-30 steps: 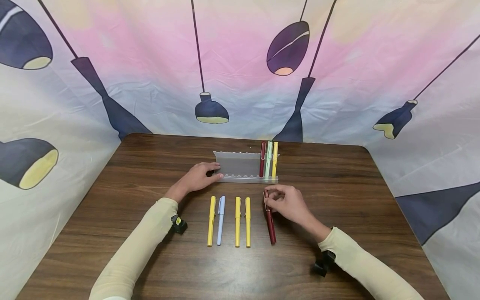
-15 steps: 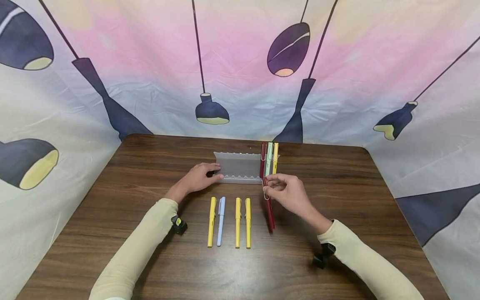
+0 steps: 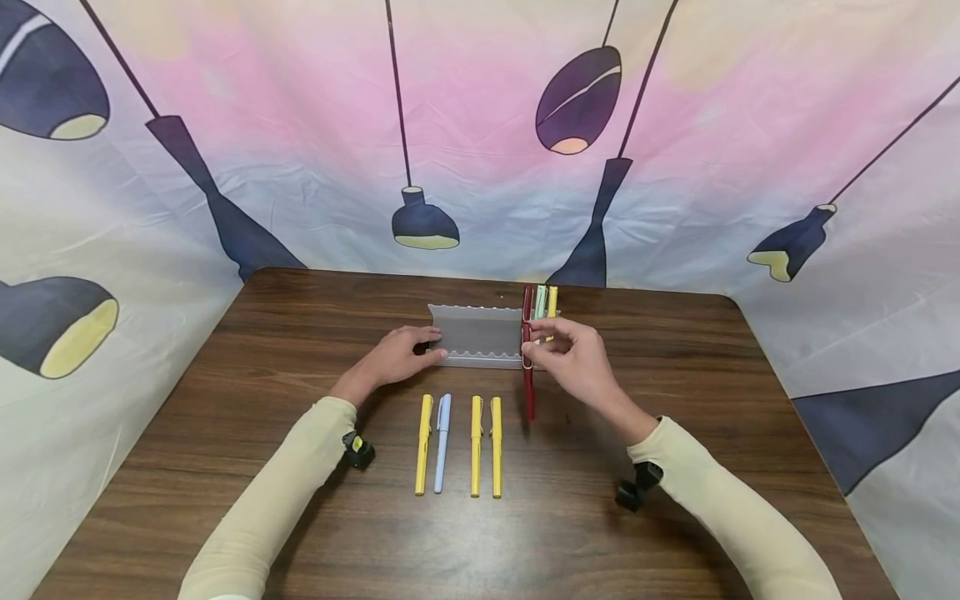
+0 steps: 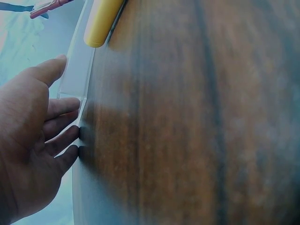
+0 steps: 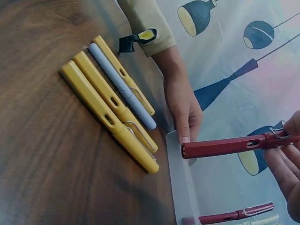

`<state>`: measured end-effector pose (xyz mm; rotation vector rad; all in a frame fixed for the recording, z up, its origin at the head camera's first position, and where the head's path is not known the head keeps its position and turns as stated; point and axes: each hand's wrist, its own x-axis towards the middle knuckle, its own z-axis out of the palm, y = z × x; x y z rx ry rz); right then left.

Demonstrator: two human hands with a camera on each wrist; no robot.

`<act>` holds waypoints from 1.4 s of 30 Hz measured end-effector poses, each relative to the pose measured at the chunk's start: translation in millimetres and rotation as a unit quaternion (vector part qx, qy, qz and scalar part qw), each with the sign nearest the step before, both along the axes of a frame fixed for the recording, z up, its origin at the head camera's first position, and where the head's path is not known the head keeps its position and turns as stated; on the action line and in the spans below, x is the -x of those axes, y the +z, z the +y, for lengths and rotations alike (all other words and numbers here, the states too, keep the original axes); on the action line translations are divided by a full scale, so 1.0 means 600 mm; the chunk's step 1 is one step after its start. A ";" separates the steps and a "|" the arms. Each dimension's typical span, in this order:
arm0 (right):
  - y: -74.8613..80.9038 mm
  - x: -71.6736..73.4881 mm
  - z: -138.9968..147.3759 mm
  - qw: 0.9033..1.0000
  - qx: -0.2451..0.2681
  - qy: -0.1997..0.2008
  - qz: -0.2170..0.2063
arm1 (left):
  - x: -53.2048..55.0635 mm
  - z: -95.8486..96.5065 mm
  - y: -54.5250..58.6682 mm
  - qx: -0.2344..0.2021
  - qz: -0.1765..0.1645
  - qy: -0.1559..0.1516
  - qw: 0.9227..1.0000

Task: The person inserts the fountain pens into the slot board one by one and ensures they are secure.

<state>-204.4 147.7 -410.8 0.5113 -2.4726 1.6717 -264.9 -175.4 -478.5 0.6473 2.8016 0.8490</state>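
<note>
Three yellow pens and a pale-blue pen lie nearest, in two spaced pairs on the desk. Our right hand pinches a dark-red pen at the front edge of a rack; our left hand, fingers relaxed, touches its left end, notches stretching between. Three more pens line its right end.

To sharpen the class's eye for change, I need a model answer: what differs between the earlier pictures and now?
The right hand moved forward and slightly left, carrying the red pen toward the rack. Nothing was newly grasped or let go. The left hand stayed at the rack's left end; the four loose pens and three racked pens stayed put.
</note>
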 end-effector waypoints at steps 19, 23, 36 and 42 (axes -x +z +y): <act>0.007 0.070 -0.007 0.999 -0.008 -0.032 0.018 | 0.004 0.000 -0.005 -0.005 0.000 -0.004 1.000; 0.005 0.082 -0.008 0.999 -0.004 -0.030 0.028 | 0.007 -0.001 -0.007 -0.002 0.006 -0.010 1.000; -0.011 0.114 -0.019 0.998 0.016 -0.025 0.051 | 0.006 -0.002 -0.005 0.008 0.011 -0.013 1.000; -0.017 0.124 -0.022 0.997 0.002 -0.034 0.063 | 0.006 -0.002 -0.006 0.002 0.005 -0.010 1.000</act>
